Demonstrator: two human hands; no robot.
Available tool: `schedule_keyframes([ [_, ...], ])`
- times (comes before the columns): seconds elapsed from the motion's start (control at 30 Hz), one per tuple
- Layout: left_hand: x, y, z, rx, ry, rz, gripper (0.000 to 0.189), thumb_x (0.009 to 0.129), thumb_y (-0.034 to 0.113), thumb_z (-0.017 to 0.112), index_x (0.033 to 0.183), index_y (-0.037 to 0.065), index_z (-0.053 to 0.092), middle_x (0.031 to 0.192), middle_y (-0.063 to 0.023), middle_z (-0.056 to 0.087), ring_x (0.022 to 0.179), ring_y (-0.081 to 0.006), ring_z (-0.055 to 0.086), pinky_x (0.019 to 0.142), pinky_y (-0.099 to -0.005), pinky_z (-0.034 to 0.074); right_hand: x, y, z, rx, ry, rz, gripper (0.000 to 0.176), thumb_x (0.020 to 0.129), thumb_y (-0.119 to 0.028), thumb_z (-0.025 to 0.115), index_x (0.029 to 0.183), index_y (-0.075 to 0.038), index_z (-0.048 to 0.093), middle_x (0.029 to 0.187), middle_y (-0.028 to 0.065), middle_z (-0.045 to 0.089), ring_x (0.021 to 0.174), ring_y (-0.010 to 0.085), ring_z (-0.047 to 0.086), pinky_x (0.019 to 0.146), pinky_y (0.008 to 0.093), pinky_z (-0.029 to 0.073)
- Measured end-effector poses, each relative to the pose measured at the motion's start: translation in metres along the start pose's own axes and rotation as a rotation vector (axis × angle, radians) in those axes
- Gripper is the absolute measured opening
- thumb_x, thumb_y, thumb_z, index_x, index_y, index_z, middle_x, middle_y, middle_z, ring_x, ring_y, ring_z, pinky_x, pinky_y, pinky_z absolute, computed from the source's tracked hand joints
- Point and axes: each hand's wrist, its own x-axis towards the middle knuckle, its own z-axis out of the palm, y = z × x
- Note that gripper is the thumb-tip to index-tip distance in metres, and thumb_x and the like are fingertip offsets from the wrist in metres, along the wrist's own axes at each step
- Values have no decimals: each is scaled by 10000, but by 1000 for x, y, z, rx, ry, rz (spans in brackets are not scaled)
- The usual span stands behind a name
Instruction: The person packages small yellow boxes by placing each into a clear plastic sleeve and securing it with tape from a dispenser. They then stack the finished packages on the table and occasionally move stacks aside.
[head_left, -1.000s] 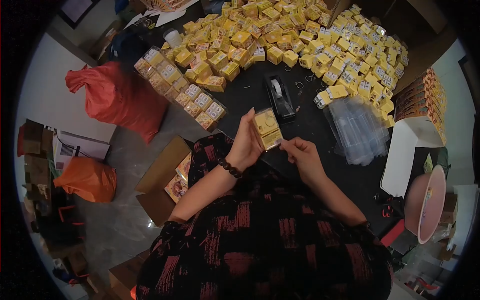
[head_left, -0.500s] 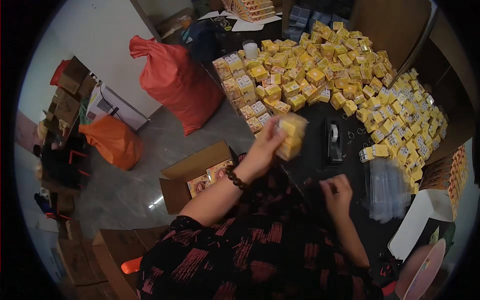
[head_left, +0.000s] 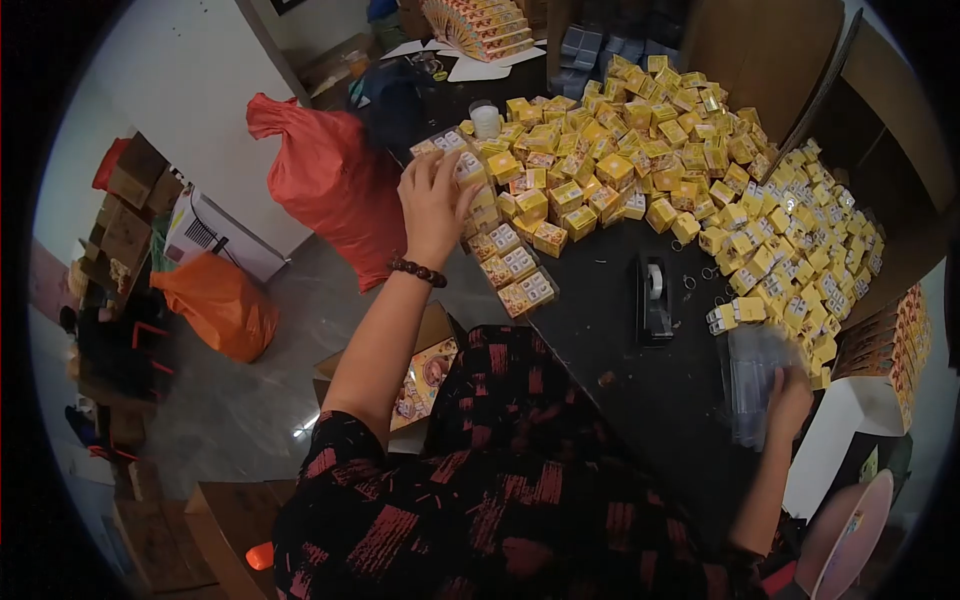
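Observation:
My left hand (head_left: 436, 205), a beaded bracelet at its wrist, reaches over the stacked packs of small boxes (head_left: 515, 268) along the table's left edge. Its fingers are bent around a clear-wrapped pack (head_left: 462, 163) at the upper end of the stack. On the right, my right hand (head_left: 789, 402) touches the lower right edge of a pile of clear plastic sleeves (head_left: 752, 385), thumb and fingers close together. Above that pile lie small yellow and white boxes (head_left: 745, 312). A black tape dispenser (head_left: 654, 305) stands between the hands.
Loose yellow boxes (head_left: 615, 170) are heaped across the back of the black table (head_left: 640, 430). Left of it stand a red sack (head_left: 325, 180), an orange bag (head_left: 225, 305) and an open carton (head_left: 435, 325) on the floor. A pink round object (head_left: 850, 535) is at the lower right.
My left hand has moved up and left with the yellow pack it held, to the stack at the table edge. My right hand has moved right, onto the clear sleeves.

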Motion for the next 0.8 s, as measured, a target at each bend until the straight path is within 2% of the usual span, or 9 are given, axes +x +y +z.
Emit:
schedule_keyframes([
  [0.17, -62, 59, -16, -277, -9, -126, 391, 802, 168, 672, 1161, 59, 560, 1166, -138, 519, 1122, -323, 449, 950, -435, 329, -7, -10, 0, -173, 458, -326, 155, 890, -132, 570, 856, 15, 606, 804, 177, 597, 761, 358, 582, 704, 436, 456],
  [0.27, -101, 138, -44, -1125, -556, -228, 427, 857, 193, 654, 1239, 61, 516, 1199, -123, 527, 1135, -279, 483, 933, -392, 401, -39, -98, -33, 41, 571, -489, 156, 903, -120, 548, 816, 0, 597, 790, 156, 592, 742, 338, 580, 687, 421, 454],
  [0.33, -123, 200, -58, -2006, -647, -832, 417, 938, 204, 557, 1315, 63, 449, 1220, -96, 533, 1142, -231, 507, 893, -323, 451, -62, -163, -37, -80, 43, -674, 68, 817, -91, 555, 865, -67, 596, 862, 74, 602, 794, 245, 582, 788, 414, 420],
  [0.4, -131, 202, -54, -2050, -737, -984, 441, 961, 221, 511, 1352, 61, 386, 1225, -103, 536, 1127, -215, 527, 880, -302, 457, -86, -192, -17, 236, -20, -1142, 247, 796, -139, 599, 1033, -69, 602, 1039, 59, 602, 1044, 217, 560, 1007, 452, 320],
  [0.47, -127, 191, -48, -2007, -731, -1162, 442, 1001, 188, 410, 1398, 57, 267, 1213, -127, 550, 1088, -195, 570, 802, -254, 486, -91, -213, -19, 479, 129, -887, 282, 827, -118, 627, 1095, -42, 581, 1057, 96, 602, 1044, 225, 575, 972, 416, 381],
  [0.57, -124, 177, -50, -1867, -741, -929, 444, 1000, 169, 403, 1400, 71, 238, 1182, -134, 564, 1075, -210, 577, 797, -272, 493, -90, -212, -2, 1043, -220, -303, 271, 869, -87, 618, 1120, -7, 553, 1002, 136, 622, 953, 232, 623, 841, 341, 475],
  [0.6, -125, 179, -49, -1648, -559, -823, 504, 963, 149, 472, 1401, 65, 240, 1210, -157, 537, 1126, -234, 532, 848, -306, 470, -87, -206, 5, 1331, -767, -73, 241, 900, -80, 585, 1115, 17, 537, 930, 159, 646, 872, 227, 656, 716, 293, 510],
  [0.67, -123, 176, -47, -1189, -213, -590, 635, 889, 110, 611, 1404, 52, 244, 1266, -204, 481, 1227, -282, 443, 950, -375, 425, -99, -204, 11, 1285, -640, -142, 231, 898, -83, 585, 1104, 12, 537, 899, 155, 650, 831, 233, 661, 704, 308, 513],
  [0.8, -111, 154, -70, -559, -407, 30, 570, 728, 162, 779, 1219, 24, 524, 1242, -171, 480, 1154, -329, 447, 956, -422, 363, -110, -210, 14, 1047, -332, -506, 200, 902, -94, 576, 1073, 3, 538, 891, 163, 647, 803, 259, 659, 707, 342, 514],
])
